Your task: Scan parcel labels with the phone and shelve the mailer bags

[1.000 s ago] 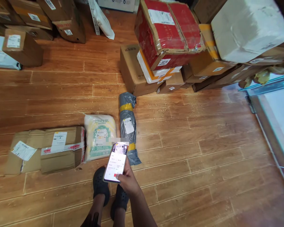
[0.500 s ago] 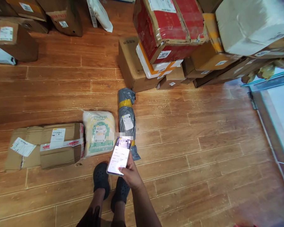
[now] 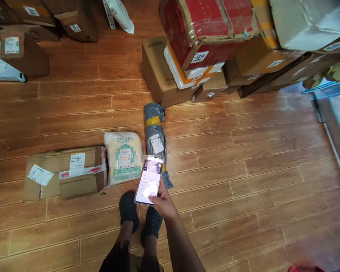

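My right hand is closed round a smartphone, with the thumb over the lower part of its lit screen. Beyond the phone, a long grey plastic-wrapped parcel with yellow tape and a white label lies on the floor, its near end partly hidden by the phone and hand. To its left rests a clear-wrapped bag with green print and a label. Farther left lies a flattish brown cardboard parcel with white labels and red-and-white tape. My left hand does not appear.
Boxes are stacked at the upper right, among them a red box on a white foam box and a brown carton. More cartons stand at the upper left. Dark clogs are on my feet. A door frame edges the right side.
The view has shifted slightly, so the floor parcels appear farther right. A dark green shape now shows at the left edge. My right hand still holds the phone, thumb on the screen.
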### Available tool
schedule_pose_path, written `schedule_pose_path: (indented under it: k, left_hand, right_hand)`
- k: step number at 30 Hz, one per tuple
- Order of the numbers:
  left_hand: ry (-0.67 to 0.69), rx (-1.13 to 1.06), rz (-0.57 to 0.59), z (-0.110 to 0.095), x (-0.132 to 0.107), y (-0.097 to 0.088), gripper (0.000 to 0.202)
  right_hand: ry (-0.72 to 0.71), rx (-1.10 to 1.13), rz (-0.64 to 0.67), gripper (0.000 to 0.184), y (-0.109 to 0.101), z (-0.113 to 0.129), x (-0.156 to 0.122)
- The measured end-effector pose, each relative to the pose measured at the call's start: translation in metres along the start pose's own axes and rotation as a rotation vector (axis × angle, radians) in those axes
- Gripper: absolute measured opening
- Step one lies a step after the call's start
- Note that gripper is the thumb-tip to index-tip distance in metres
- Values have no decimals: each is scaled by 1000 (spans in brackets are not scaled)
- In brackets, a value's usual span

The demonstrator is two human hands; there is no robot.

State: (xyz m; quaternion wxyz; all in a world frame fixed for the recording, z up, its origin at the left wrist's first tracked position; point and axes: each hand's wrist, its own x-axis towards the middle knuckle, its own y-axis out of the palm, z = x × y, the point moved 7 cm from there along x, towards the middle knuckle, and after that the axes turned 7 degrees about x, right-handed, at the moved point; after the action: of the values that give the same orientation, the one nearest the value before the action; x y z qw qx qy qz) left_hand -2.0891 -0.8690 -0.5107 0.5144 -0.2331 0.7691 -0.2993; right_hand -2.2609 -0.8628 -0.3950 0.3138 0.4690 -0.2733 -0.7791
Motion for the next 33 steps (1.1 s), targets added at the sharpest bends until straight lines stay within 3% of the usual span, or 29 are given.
schedule_pose_path:
  k: [6,14,19,24,29,33]
  left_hand:
    - [24,70,-1,-3,-4,-7,59]
    - [-52,175,76,-13,4,-21,55]
    - [-74,178,85,-6,11,-34,47]
    - [-91,184,134,-4,5,-26,47]
    - [-97,210,218,8,-32,-22,37]
    - [-118,239,293,36,-107,-35,44]
  right_hand:
    - [19,-7,4,81,1,-3,2]
    - [109,-33,11,80,-14,-19,0]
    - [197,-26,-12,67,-26,-56,10]
    - [251,-29,-32,58,-33,-106,23]
    - [221,-33,-47,55,-28,-145,45]
    - [184,-51,-43,47,-24,-160,68]
